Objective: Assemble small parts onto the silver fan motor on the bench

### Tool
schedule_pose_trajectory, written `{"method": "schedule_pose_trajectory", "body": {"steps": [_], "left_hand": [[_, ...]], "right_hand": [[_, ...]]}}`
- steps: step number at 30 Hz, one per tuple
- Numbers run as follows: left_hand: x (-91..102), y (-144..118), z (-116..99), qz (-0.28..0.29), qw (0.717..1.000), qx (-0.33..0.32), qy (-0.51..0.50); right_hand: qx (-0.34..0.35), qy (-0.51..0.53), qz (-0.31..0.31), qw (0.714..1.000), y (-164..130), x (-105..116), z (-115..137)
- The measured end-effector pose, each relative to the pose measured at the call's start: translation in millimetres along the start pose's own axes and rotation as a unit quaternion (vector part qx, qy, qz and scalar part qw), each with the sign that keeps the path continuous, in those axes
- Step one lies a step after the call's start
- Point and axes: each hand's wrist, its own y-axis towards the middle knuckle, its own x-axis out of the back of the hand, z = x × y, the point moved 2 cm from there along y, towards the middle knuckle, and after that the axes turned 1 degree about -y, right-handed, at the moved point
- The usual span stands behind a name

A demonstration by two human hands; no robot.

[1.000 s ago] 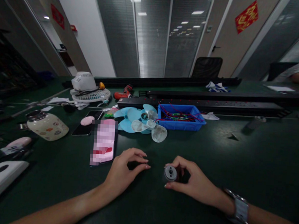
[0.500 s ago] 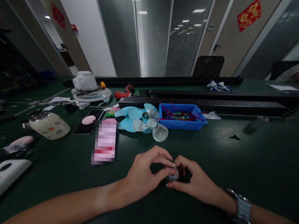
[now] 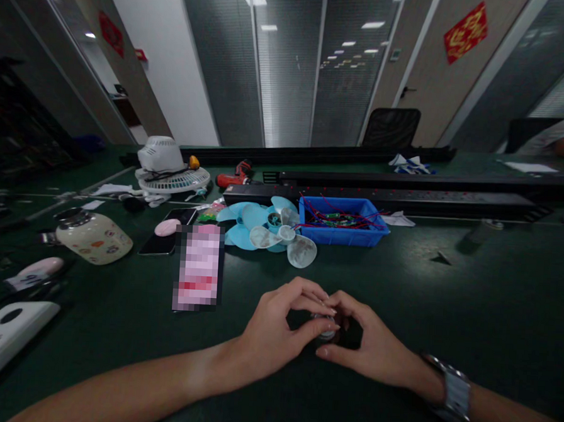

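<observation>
Fingers of left hand and right hand pinch small round part together over table. Step: likely fitting or twisting part. Next move calls for steady grip, small turns.

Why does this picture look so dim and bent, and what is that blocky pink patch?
Head view: ceiling lights leave the green table dim; the wide lens bows the edges; the phone screen is pixelated; the small round part sits shadowed between the left hand and right hand.
</observation>
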Motion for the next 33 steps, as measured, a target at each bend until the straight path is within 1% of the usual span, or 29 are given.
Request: {"method": "schedule_pose_trajectory", "body": {"steps": [3,7,11,15,18,22,25,29,31,33], "left_hand": [[-0.6,-2.0,1.4,0.001,1.0,-0.005,-0.001],[-2.9,-6.2,4.1,-0.014,1.0,-0.005,-0.002],[-6.7,-10.4,7.8,-0.04,0.998,0.03,-0.038],[-10.1,-13.5,10.8,-0.038,0.995,0.057,-0.071],[-10.7,-16.7,12.1,-0.031,0.995,0.055,-0.078],[-11.2,-22.2,17.6,-0.026,0.995,0.057,-0.075],[-14.0,-25.4,25.4,0.0,0.994,0.072,-0.084],[-17.4,-26.7,33.6,0.029,0.991,0.099,-0.09],[-17.9,-26.1,34.4,0.037,0.988,0.109,-0.101],[-17.9,-25.3,33.6,0.042,0.986,0.116,-0.111]], "right_hand": [[0.022,0.016,-0.01,1.0,-3.2,2.2,3.0],[0.043,0.03,-0.046,0.998,-6.4,5.2,3.8],[0.066,0.023,-0.079,0.994,-6.2,6.3,3.0],[0.098,-0.008,-0.11,0.989,-6.5,6.8,4.2],[0.111,-0.032,-0.118,0.986,-7.7,7.7,7.0],[0.118,-0.061,-0.107,0.985,-7.8,8.4,12.5],[0.111,-0.059,-0.074,0.989,-5.5,7.2,17.9],[0.065,-0.028,-0.036,0.997,-1.1,6.9,23.9],[0.041,-0.021,-0.037,0.998,0.6,7.5,24.8],[0.023,-0.016,-0.057,0.998,2.1,7.8,24.2]]}}
